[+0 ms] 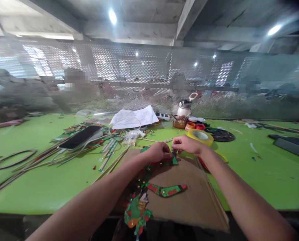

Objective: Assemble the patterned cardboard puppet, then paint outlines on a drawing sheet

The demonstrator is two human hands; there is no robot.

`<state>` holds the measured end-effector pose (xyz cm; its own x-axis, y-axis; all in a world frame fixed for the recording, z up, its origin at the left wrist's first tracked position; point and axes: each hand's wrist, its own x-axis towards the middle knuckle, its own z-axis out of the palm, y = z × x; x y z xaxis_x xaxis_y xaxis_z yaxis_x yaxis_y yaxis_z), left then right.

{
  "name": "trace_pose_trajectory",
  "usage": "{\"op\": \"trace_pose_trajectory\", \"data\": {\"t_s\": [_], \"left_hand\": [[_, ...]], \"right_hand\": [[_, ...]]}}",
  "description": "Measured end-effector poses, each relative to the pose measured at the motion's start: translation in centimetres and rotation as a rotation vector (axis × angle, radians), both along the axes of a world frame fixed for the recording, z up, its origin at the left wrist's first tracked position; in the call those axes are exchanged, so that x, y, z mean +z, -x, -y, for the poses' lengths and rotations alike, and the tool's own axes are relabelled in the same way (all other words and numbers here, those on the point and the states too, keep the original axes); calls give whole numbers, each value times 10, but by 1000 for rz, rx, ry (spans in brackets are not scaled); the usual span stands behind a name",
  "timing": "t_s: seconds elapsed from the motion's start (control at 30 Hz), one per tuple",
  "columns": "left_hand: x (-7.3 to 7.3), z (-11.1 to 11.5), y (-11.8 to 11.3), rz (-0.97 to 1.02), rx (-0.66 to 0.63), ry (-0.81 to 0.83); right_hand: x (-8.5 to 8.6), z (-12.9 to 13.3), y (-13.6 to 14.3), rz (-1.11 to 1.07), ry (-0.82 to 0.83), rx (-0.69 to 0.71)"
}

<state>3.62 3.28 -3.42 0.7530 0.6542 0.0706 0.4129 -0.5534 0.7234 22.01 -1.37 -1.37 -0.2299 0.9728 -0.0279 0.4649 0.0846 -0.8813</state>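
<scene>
A brown cardboard sheet (184, 204) lies in front of me. On it curves a long red-and-green painted cutout (136, 211), studded with small gold beads and partly hidden by my left forearm. A separate short curved strip (167, 190) in the same colours has one gold bead at its middle. My left hand (157, 152) pinches the cutout's far end, its fingertips partly hidden. Close beside it, my right hand (187, 145) is closed in a pinch just above a green tip (174, 160); what its fingers hold is too small to make out.
Behind my right hand sit a yellow tape roll (201, 136), paint pots (190, 126), a jar of brown liquid (179, 122) and a white bottle (184, 108). At left are a phone (81, 138) with a cable and thin sticks (116, 160). White papers (134, 117) lie near the perforated screen (129, 73).
</scene>
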Motion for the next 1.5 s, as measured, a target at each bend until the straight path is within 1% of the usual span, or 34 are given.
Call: {"op": "trace_pose_trajectory", "data": {"t_s": [0.1, 0.17, 0.23, 0.37, 0.47, 0.57, 0.8, 0.97, 1.07, 1.2, 1.33, 1.4, 1.5], "left_hand": [[-3, -4, 0, 105, 72, 46], [-4, -9, 2, 163, 94, 77], [-4, -13, 5, 223, 107, 119], [-3, -15, 9, 316, 85, 198], [-1, -13, 9, 388, 46, 309], [-1, -12, 10, 426, 46, 373], [-2, -12, 10, 411, 42, 358], [-2, -13, 10, 334, 56, 155], [-2, -13, 9, 270, 49, 97], [-1, -11, 9, 246, 51, 75], [0, -10, 9, 246, 76, 47], [0, -9, 9, 263, 85, 73], [0, -9, 9, 309, 90, 162]], "right_hand": [[2, 1, -1, -11, -32, -31], [5, 2, 0, -64, -88, -79], [8, 4, 3, -143, -124, -96], [9, 6, 11, -215, -97, -51], [6, 6, 15, -189, -99, -91], [4, 4, 15, -164, -104, -130], [2, 3, 14, -196, -69, -136], [-2, 1, 17, -176, -74, -135], [-2, 2, 17, -145, -71, -127], [0, 2, 16, -58, -83, -146], [1, 2, 16, -27, -121, -156], [1, 2, 16, -20, -143, -157], [2, 2, 17, -2, -164, -151]]}}
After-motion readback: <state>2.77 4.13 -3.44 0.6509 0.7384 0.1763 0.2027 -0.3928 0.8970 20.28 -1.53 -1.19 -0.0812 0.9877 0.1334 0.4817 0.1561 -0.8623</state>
